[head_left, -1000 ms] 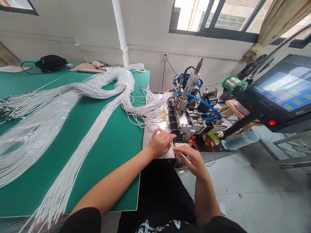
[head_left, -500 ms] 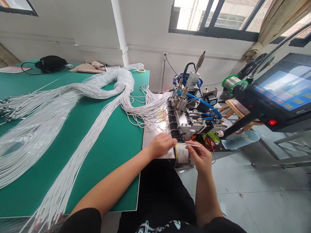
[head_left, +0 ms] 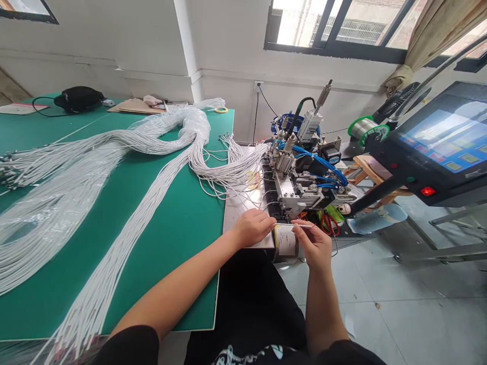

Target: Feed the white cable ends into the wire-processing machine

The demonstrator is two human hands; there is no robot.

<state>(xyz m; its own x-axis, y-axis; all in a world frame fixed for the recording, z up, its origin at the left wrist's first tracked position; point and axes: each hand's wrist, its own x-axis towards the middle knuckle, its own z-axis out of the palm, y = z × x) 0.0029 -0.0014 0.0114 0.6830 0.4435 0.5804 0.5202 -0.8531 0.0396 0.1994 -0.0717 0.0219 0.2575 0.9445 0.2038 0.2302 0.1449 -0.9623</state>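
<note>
A white cable [head_left: 284, 224] stretches between my two hands at the near end of a soldering-type machine [head_left: 300, 172]. My left hand [head_left: 253, 228] rests by the metal plate's near corner, its fingers closed on the cable. My right hand [head_left: 314, 243] pinches the cable's other part between thumb and fingertips; the cable's tip shows just beyond. Close behind both hands are the machine's black front rail and metal clamps. From the rail, many white cables [head_left: 216, 172] run back left over the metal plate [head_left: 241, 203] onto the green table.
A long bundle of white cables [head_left: 148, 203] lies across the green table [head_left: 175, 253], beside plastic-wrapped bundles [head_left: 76, 213]. To the right stand a touchscreen [head_left: 449, 137], a solder wire spool [head_left: 367, 131] and red-handled scissors [head_left: 330, 223]. A black bag [head_left: 81, 100] sits at the back left.
A tall cylinder on the machine has shifted to the right. My right hand has moved very slightly; both hands keep their grip on the cable.
</note>
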